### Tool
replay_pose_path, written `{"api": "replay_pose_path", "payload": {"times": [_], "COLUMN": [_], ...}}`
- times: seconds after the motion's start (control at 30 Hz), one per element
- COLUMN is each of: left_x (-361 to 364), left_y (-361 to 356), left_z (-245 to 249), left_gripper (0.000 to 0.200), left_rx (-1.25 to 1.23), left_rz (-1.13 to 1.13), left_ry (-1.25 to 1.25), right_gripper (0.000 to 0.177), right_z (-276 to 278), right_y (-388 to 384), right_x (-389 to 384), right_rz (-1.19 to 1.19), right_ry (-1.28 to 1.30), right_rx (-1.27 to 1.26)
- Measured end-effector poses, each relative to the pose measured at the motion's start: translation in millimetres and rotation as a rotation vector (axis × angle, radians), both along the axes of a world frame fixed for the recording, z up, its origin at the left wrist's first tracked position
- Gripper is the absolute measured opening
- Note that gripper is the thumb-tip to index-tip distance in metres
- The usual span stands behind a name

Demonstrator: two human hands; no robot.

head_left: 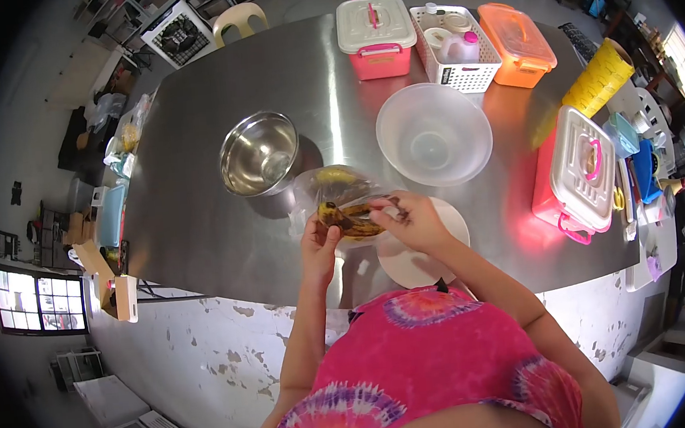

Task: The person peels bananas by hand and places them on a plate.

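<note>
A brown-spotted, very ripe banana (353,223) is held up over the near side of the steel table (200,249). My left hand (320,248) is closed around its left end, thumb in front. On its right side, my right hand (410,218) pinches the dark peel between thumb and fingers. Just behind lies a clear plastic bag (302,191) with more yellow-brown bananas (338,179) in it. Below my right hand is a round white board or plate (434,257), partly covered by my forearm.
A steel bowl (234,160) stands left of the bag and a translucent plastic bowl (435,138) behind my right hand. Along the back are a pink lidded box (378,42), a white basket (473,81) and an orange box (518,43). Another pink box (572,172) stands right.
</note>
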State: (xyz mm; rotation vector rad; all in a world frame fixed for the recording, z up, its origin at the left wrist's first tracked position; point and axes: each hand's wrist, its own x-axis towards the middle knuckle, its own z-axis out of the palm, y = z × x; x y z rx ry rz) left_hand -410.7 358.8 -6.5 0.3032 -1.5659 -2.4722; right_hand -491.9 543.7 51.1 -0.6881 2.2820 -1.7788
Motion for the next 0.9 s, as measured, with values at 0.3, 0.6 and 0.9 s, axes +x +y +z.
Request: {"api": "replay_pose_path", "payload": {"times": [0.3,0.6,0.9], "left_x": [-5.5,-13.4,-18.4], "left_y": [5.3,-12.2,-9.9], "left_z": [10.1,13.4,11.2], "left_gripper": [0.043,0.047,0.05], "left_rx": [-0.319,-0.383,-0.376], "left_rz": [-0.074,-0.227,-0.243], "left_ry": [0.103,0.087,0.058], "right_gripper": [0.017,0.02,0.023], "right_z": [8.6,8.1,4.9], "right_y": [-23.1,-34.5,-43.1], "right_x": [-3.6,-9.7,-13.6], "right_rz": [0.1,0.034,-0.062], "right_ry": [-0.221,0.127,-0.144], "right_rx": [-0.159,-0.072,-0.034]}}
